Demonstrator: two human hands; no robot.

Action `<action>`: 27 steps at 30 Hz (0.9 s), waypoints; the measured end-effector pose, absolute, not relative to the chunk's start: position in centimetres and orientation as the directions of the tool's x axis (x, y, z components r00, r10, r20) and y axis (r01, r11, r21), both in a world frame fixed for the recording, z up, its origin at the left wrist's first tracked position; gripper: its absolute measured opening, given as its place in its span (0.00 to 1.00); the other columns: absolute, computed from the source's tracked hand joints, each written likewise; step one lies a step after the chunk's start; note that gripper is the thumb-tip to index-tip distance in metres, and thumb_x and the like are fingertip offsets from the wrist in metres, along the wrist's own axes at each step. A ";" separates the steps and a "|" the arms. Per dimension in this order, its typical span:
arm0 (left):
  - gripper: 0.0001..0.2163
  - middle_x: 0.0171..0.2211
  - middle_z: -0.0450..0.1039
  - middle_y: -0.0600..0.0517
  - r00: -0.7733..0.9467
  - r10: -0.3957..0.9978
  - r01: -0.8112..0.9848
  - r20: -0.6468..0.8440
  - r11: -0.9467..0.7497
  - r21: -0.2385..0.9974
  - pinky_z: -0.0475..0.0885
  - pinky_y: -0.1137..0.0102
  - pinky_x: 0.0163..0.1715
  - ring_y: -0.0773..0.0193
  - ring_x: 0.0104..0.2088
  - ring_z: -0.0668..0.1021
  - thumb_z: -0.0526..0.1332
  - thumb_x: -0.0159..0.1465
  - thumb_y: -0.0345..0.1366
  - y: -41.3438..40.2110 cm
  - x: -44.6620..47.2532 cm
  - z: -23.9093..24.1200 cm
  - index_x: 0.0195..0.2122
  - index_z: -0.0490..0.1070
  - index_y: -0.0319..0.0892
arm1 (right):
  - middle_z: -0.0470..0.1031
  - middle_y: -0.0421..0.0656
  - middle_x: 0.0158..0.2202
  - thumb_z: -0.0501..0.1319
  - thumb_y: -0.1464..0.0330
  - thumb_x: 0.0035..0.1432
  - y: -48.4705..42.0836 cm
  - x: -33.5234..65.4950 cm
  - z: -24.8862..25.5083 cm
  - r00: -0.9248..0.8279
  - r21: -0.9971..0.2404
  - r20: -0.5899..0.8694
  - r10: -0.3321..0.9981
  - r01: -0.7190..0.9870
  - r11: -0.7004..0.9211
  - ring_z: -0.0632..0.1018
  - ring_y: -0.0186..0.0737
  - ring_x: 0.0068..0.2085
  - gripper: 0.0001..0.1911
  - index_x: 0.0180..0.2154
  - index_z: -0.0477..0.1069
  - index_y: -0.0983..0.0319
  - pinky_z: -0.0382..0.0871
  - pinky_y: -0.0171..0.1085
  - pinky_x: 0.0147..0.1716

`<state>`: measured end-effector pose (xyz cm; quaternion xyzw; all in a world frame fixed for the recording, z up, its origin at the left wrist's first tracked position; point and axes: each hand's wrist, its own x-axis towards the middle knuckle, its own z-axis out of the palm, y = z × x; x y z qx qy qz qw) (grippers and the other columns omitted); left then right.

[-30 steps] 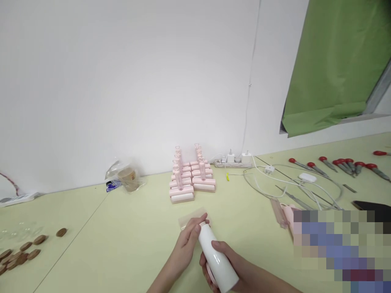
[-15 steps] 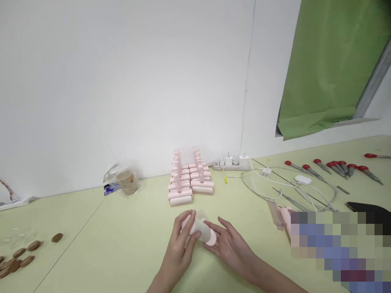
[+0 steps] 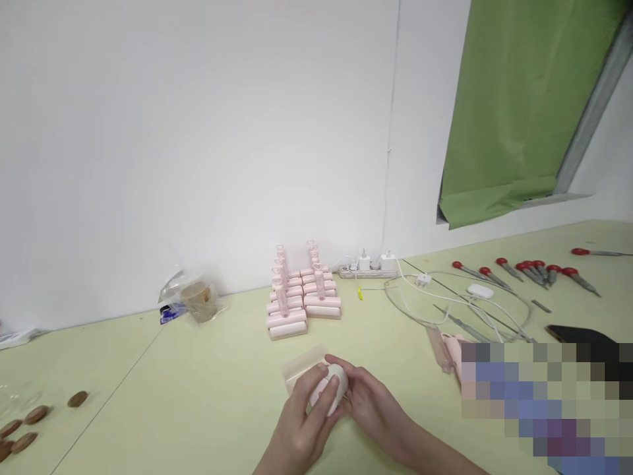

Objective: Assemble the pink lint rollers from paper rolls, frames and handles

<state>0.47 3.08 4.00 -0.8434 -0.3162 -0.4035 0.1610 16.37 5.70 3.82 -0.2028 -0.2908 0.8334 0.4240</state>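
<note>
At the table (image 3: 198, 396), left hand (image 3: 306, 412) and right hand (image 3: 370, 396) grasp a white-and-pink roll (image 3: 340, 375) (partly hidden); a loosened hold on its rounded surface could drop it.

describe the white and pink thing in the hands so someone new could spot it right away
Start at the pale green table below the white wall and look to the bottom centre. There the left hand grips a rounded white-and-pink piece, with the right hand close on its other side. Unlike the pink rollers grouped by the wall, this piece is in hand.
</note>
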 end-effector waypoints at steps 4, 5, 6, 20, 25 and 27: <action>0.25 0.45 0.69 0.40 0.540 0.319 0.599 0.779 -0.796 -0.090 0.71 0.65 0.43 0.55 0.50 0.68 0.58 0.57 0.26 3.1 0.6 4.2 0.56 0.54 0.40 | 0.66 0.43 0.47 0.59 0.59 0.50 5.8 16.3 2.1 -0.565 -0.846 0.007 0.825 -0.444 -0.297 0.65 0.42 0.50 0.30 0.54 0.56 0.56 0.53 0.42 0.51; 0.25 0.46 0.68 0.41 0.530 0.323 0.571 0.784 -0.819 -0.049 0.70 0.64 0.43 0.56 0.50 0.68 0.58 0.57 0.25 3.0 0.6 4.2 0.55 0.54 0.43 | 0.65 0.44 0.48 0.62 0.57 0.46 6.0 16.2 1.5 -0.567 -0.886 0.052 0.822 -0.406 -0.224 0.65 0.43 0.49 0.36 0.56 0.52 0.56 0.54 0.42 0.50; 0.26 0.49 0.67 0.42 0.509 0.341 0.535 0.790 -0.845 0.020 0.70 0.63 0.43 0.57 0.51 0.68 0.57 0.57 0.24 3.0 0.6 4.3 0.55 0.54 0.48 | 0.65 0.44 0.47 0.64 0.56 0.42 6.2 16.2 1.1 -0.570 -0.916 0.095 0.816 -0.371 -0.153 0.66 0.44 0.48 0.43 0.57 0.47 0.56 0.55 0.43 0.49; 0.32 0.28 0.73 0.52 0.150 0.940 -0.433 -0.306 0.341 0.834 0.67 0.72 0.16 0.62 0.20 0.75 0.54 0.52 0.57 3.7 3.3 5.2 0.56 0.51 0.51 | 0.50 0.53 0.55 0.64 0.66 0.29 5.3 16.5 6.3 -0.673 -0.479 0.480 0.563 0.336 0.811 0.52 0.55 0.56 0.53 0.57 0.41 0.61 0.51 0.48 0.50; 0.30 0.22 0.69 0.55 0.155 0.913 -0.474 -0.376 0.403 0.783 0.57 0.77 0.08 0.72 0.09 0.66 0.55 0.51 0.56 3.6 3.9 4.3 0.51 0.57 0.45 | 0.62 0.50 0.48 0.58 0.60 0.45 6.5 20.2 7.1 -0.479 -0.443 0.373 0.794 0.660 0.606 0.64 0.47 0.49 0.27 0.47 0.56 0.61 0.58 0.43 0.44; 0.28 0.23 0.69 0.55 0.182 0.891 -0.496 -0.415 0.448 0.744 0.56 0.77 0.07 0.73 0.09 0.65 0.54 0.51 0.57 3.6 3.6 4.2 0.48 0.59 0.44 | 0.71 0.44 0.35 0.50 0.64 0.54 7.4 23.7 7.4 -0.292 -0.303 0.286 0.913 0.876 0.375 0.71 0.43 0.38 0.09 0.35 0.64 0.60 0.57 0.44 0.41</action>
